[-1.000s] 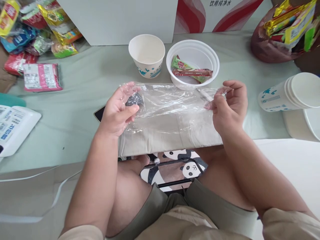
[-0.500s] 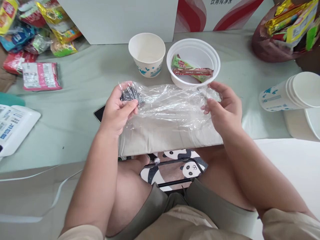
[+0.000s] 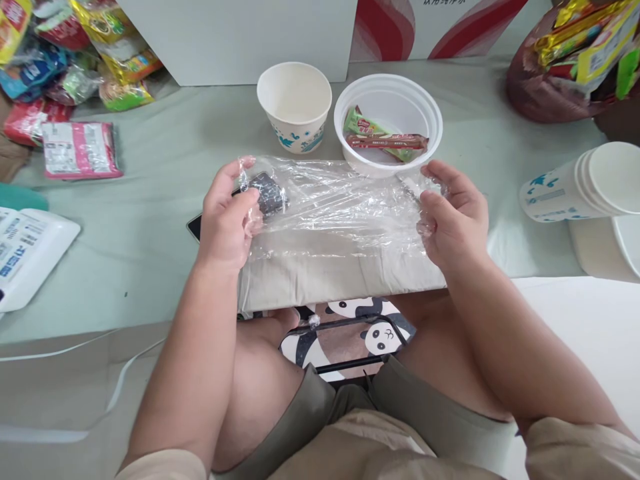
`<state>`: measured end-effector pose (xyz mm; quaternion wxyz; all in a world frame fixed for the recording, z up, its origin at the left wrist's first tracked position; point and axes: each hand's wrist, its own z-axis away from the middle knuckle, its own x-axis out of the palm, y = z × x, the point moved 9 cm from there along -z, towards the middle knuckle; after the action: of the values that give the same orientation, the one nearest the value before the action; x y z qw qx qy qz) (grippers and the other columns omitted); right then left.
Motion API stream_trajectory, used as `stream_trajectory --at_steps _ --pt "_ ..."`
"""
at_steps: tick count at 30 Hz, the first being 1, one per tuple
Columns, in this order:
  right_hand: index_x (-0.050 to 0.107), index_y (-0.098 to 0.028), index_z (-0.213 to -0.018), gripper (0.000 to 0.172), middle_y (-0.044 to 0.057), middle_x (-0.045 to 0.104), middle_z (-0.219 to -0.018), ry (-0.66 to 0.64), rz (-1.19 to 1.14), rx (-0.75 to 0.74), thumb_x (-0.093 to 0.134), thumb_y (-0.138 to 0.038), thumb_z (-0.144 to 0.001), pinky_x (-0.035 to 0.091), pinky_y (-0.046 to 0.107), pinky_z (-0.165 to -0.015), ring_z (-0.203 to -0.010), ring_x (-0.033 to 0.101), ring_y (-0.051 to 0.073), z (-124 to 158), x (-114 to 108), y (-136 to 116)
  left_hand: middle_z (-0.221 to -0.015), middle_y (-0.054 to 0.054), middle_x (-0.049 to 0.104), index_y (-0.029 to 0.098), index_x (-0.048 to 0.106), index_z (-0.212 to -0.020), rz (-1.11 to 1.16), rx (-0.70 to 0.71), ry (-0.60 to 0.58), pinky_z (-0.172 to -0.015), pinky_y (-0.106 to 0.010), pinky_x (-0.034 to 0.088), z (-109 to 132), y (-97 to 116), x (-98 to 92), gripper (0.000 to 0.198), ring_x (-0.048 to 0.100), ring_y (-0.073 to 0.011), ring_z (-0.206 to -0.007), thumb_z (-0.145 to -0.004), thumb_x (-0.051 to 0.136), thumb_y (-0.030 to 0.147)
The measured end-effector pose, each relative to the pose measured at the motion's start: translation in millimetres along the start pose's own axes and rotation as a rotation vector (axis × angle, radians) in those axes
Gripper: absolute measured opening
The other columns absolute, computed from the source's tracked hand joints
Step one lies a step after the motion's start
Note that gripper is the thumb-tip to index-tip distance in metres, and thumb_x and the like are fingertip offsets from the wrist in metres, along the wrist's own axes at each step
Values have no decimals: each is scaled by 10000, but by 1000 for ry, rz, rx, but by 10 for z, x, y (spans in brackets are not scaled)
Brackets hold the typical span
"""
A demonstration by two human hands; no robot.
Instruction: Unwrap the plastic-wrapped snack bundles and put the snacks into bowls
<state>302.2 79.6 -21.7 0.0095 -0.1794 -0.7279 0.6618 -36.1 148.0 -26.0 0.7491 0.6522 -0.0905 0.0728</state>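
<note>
A crinkled sheet of clear plastic film (image 3: 340, 207), perhaps a bag, stretches between my two hands over the table's near edge. My left hand (image 3: 227, 213) pinches its left end. My right hand (image 3: 453, 213) grips the right end, fingers curled into the film. Through the plastic near my left fingers shows a dark object (image 3: 267, 192), whose kind I cannot make out. Just beyond the film stand a paper cup (image 3: 295, 133) with a blue print and a white plastic bowl (image 3: 393, 90) holding a green packet (image 3: 361, 123) and a brown-red wrapped bar (image 3: 387, 142).
Snack packets (image 3: 100, 53) are heaped at the back left, with a pink-and-white pack (image 3: 80, 150) before them. A dark red bag of snacks (image 3: 530, 87) sits back right. Stacked paper cups (image 3: 555, 190) lie at the right. A white box (image 3: 240, 40) stands behind.
My hands have spread slightly apart, drawing the film wider. The fingers of my left hand have shifted left, off the dark object, which shows more now.
</note>
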Motion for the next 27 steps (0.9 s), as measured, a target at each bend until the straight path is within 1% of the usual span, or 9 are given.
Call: stream_trajectory --at_steps 1,3,6,8,11,16,19,23,27 --pt "631 -346 -1349 477 77 634 -1430 22 -30 31 708 -490 -901 441 263 -410 -675 650 124 -2 -14 11 -456 99 273 260 652 -1124 36 -5 1 -427 -271 110 1 4 4 353 204 -66 -392 -792 757 323" --pt "663 -329 -1295 460 72 646 -1410 83 -84 79 752 -462 -864 439 266 -418 -688 653 130 -1 -44 27 -549 41 456 238 685 -1046 72 -33 -17 -436 -264 258 9 -1 31 303 394 -100 -473 -798 725 408" --pt "675 -311 -1280 471 73 657 -1389 114 -104 71 767 -449 -839 471 274 -448 -753 685 158 -3 -40 18 -988 -69 721 230 723 -968 96 -150 -94 -697 -312 558 56 -63 118 244 678 -210 -893 -839 662 427" --pt "683 -308 -1271 479 68 664 -1376 130 -114 58 775 -443 -821 533 293 -515 -857 718 195 -6 -46 27 -1148 -73 746 231 750 -983 145 -250 -169 -831 -354 611 110 -122 198 262 705 -259 -1050 -810 679 414" --pt "695 -312 -1252 478 59 676 -1357 158 -117 46 782 -444 -800 614 351 -665 -1018 730 243 -8 -71 33 -1151 -82 769 186 782 -1022 161 -341 -245 -792 -328 634 173 -185 275 347 744 -268 -1035 -752 741 400" --pt "700 -297 -1201 449 62 695 -1315 217 -138 27 782 -425 -779 634 414 -846 -1146 707 266 -7 -93 -41 -1194 -78 777 178 779 -999 -28 -370 -159 -652 -227 587 174 -230 194 242 781 -199 -875 -799 768 314" --pt "699 -283 -1168 424 68 701 -1276 261 -177 24 783 -404 -770 630 406 -839 -1113 709 252 -2 -112 -71 -1168 -66 785 193 782 -952 -86 -360 -56 -460 -162 461 159 -196 116 189 702 -98 -613 -787 798 285" --pt "671 -312 -1216 438 80 672 -1347 202 -91 56 773 -469 -821 596 388 -660 -944 708 235 -5 -91 -52 -994 -67 799 178 776 -849 -89 -323 -32 -300 -146 155 137 -137 92 202 360 22 -353 -695 868 271" --pt "646 -333 -1253 430 86 638 -1419 168 -14 78 745 -493 -866 392 335 -427 -618 565 140 31 -94 -43 -841 -52 797 194 761 -794 -91 -260 -30 -300 -186 84 96 -116 51 207 308 11 -320 -649 885 275"
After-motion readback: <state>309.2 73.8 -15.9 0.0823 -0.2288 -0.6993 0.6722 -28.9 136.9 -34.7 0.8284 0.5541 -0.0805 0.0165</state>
